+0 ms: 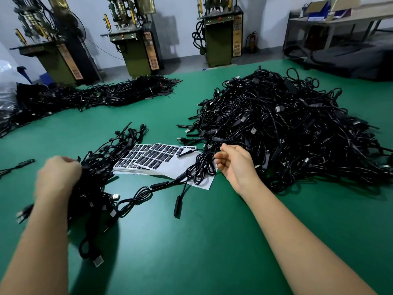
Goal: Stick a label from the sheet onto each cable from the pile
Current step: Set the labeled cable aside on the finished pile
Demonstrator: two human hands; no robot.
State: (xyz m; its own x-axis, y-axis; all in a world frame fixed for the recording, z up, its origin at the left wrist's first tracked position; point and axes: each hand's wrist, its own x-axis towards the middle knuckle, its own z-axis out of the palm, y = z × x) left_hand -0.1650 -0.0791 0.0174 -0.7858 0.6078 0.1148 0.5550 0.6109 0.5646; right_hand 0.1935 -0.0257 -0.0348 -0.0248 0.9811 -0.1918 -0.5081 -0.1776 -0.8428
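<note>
Presently: two hands, three cable heaps, one stack of label sheets on the green table (191, 241).

Lower left, the left hand (57, 177), blurred, is fisted around a bundle of black cables (95, 188). At centre, the right hand (236, 165) hangs with fingers loosely curled, holding nothing, beside a loose cable (202, 169) lying on the label sheets (157, 159). Right of centre sits the large pile (287, 128); a flatter heap (95, 96) lies upper left.

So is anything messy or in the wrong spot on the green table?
Yes. Loose cables lie across the label sheets, covering part of them. The sheets also sit fanned out and crooked rather than squared up.
</note>
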